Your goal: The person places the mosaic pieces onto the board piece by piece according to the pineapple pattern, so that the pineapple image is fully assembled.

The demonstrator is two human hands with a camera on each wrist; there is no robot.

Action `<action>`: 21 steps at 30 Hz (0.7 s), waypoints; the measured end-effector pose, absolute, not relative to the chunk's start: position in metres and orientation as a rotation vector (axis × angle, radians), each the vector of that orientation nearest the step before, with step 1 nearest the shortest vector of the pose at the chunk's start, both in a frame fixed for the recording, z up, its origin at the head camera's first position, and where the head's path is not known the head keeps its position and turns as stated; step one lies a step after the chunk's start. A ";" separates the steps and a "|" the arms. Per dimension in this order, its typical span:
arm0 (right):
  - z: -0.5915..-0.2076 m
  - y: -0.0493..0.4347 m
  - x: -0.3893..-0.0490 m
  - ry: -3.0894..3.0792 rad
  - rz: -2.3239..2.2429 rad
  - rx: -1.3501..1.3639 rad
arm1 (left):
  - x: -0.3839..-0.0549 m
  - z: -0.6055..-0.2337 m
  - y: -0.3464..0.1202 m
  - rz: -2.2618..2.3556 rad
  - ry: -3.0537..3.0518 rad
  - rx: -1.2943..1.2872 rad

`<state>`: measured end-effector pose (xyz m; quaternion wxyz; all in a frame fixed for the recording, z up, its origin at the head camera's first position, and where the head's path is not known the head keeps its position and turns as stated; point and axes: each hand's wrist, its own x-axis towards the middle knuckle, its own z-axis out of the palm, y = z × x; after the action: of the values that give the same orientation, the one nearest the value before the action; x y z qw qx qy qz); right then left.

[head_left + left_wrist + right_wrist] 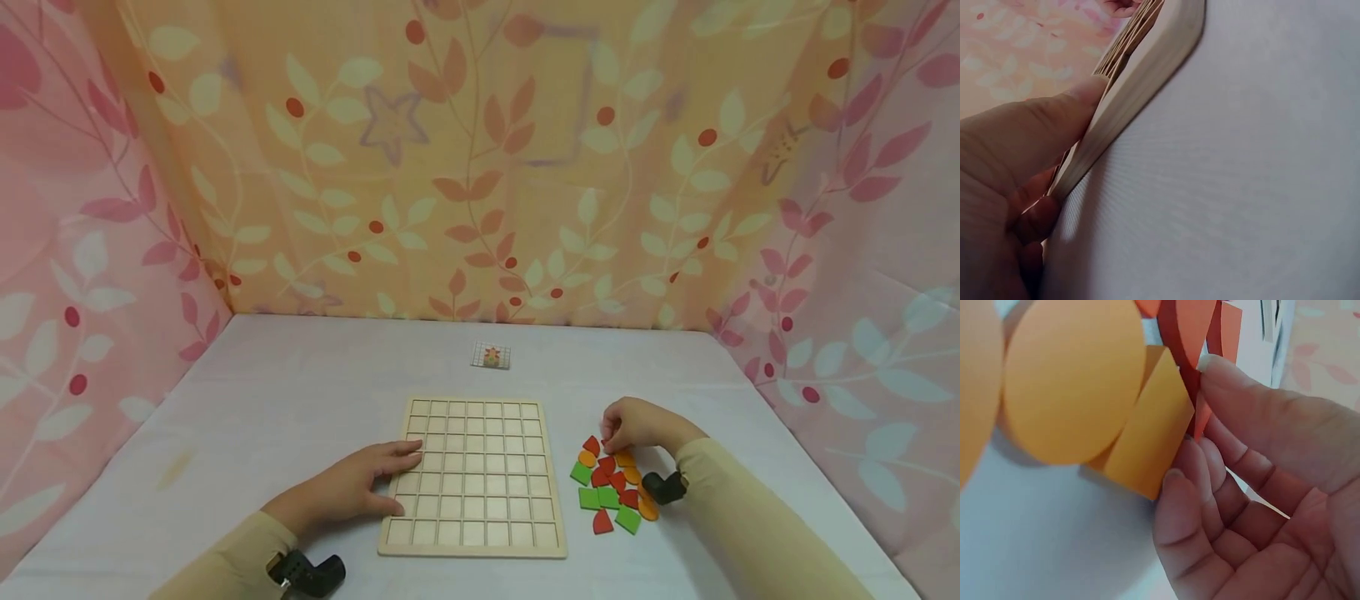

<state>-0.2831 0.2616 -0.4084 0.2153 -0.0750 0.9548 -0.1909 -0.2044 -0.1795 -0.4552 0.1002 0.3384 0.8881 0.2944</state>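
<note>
A wooden grid board (472, 552) with rows of square cells lies flat in the middle of the table. My left hand (366, 482) rests on its left edge, fingers extended over the cells. In the left wrist view the thumb (1041, 128) lies over the board's rim (1141, 81). At the far end of a pile of coloured pieces, my right hand (637, 423) pinches a red piece (1203, 419) between thumb and fingertips. Beside those fingers are a yellow-orange square piece (1150, 428) and an orange round piece (1072, 381).
Right of the board lie several green square pieces (588, 498), red rounded-corner pieces (602, 522) and orange pieces (587, 459). A small card (491, 356) with a gridded picture lies farther back. Patterned curtains (480, 167) enclose the white table (300, 375) behind and at both sides.
</note>
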 end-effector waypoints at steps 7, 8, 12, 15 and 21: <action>-0.408 0.260 -0.280 2.661 -0.515 -0.231 | -0.200 -0.454 -0.181 0.741 2.622 1.044; -0.407 0.259 -0.279 2.665 -0.506 -0.238 | -0.200 -0.453 -0.180 0.725 2.630 1.051; -0.408 0.258 -0.279 2.668 -0.483 -0.262 | -0.198 -0.453 -0.180 0.696 2.654 1.073; -0.408 0.258 -0.280 2.658 -0.490 -0.277 | -0.198 -0.453 -0.179 0.678 2.671 1.102; -0.405 0.257 -0.284 2.615 -0.536 -0.280 | -0.198 -0.450 -0.178 0.665 2.685 1.136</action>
<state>-0.2844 0.2566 -0.4045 0.2268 -0.1016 0.9489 -0.1944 -0.1984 -0.1776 -0.4505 0.0754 0.3789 0.8953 0.2219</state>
